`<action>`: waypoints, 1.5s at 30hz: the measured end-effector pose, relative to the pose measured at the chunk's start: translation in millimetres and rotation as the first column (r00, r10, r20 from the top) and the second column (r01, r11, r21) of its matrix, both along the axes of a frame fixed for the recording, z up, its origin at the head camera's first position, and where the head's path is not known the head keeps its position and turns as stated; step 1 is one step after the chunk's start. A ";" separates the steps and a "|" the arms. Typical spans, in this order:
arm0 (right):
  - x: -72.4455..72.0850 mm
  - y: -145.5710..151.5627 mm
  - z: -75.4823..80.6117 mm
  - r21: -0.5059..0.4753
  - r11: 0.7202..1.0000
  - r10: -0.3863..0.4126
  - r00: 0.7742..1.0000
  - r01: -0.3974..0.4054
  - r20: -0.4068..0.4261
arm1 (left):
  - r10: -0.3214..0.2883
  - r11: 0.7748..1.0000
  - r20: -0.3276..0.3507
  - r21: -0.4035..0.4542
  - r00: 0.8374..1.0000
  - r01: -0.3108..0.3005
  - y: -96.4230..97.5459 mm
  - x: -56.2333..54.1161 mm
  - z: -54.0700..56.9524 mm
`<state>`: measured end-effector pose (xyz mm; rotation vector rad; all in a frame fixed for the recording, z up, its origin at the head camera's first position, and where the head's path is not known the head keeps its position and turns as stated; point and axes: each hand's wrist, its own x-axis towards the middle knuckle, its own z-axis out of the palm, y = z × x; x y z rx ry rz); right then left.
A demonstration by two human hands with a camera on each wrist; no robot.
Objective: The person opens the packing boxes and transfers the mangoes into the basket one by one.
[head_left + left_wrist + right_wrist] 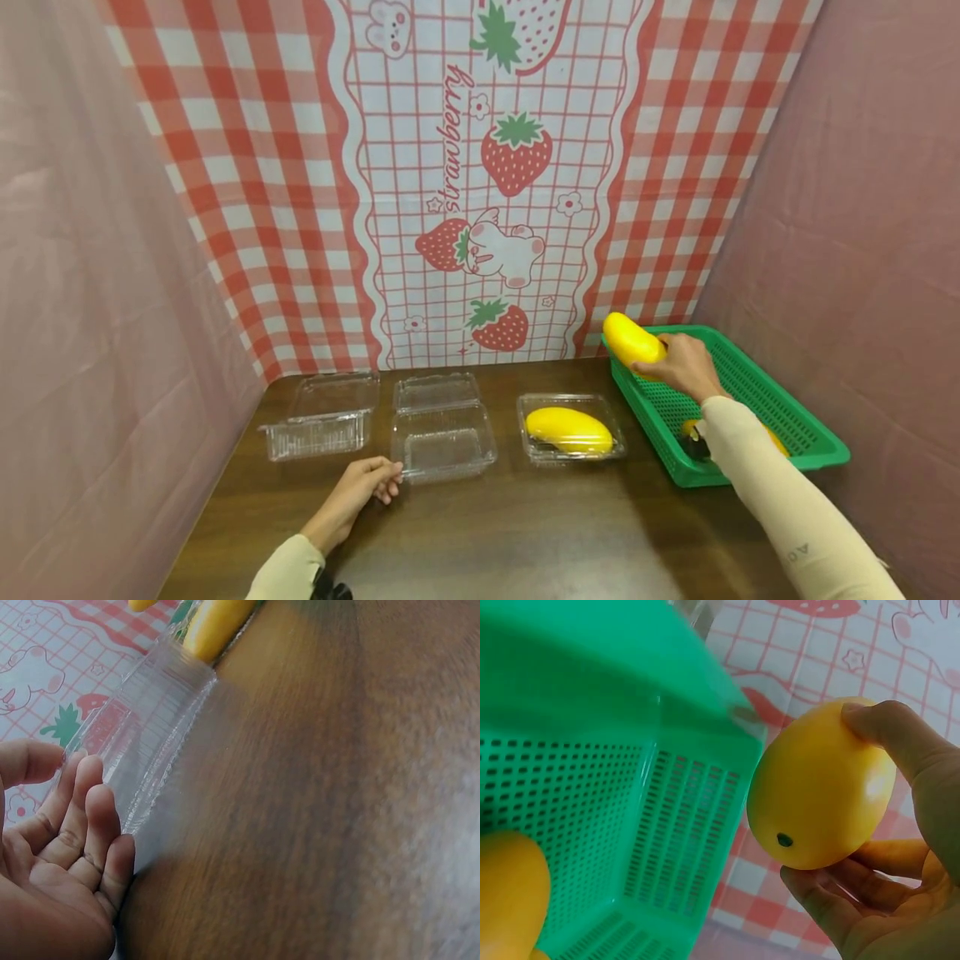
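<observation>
My right hand [684, 365] grips a yellow mango [633, 343] above the far left corner of the green basket [813, 450]. In the right wrist view the thumb lies on one side of the mango [817, 787] and the fingers on the other, with a small dark stem spot showing. At the near left corner of the middle clear plastic container [442, 454], my left hand [365, 487] pinches the rim between thumb and forefinger. This container stands with its lid folded back. Another yellow mango [570, 429] lies in the clear container on the right.
A third clear container [318, 437] stands at the left with its lid raised. More yellow fruit [510, 892] lies in the green basket, partly hidden by my right forearm in the head view. A checked strawberry cloth [517, 250] hangs behind the brown wooden table [517, 533].
</observation>
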<state>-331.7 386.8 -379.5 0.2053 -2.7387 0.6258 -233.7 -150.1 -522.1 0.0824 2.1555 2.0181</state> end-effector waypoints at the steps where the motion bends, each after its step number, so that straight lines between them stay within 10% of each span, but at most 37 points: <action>1: 0.1 2.4 0.0 -0.001 1.000 -0.002 1.000 0.002 0.002 | -0.001 1.000 0.001 -0.001 1.000 0.001 -0.1 0.1 -0.1; 45: -10.4 83.3 -17.3 0.008 0.986 -0.167 0.965 0.169 0.203 | -0.025 1.000 -0.001 -0.005 1.000 0.025 -1.8 -0.8 -0.2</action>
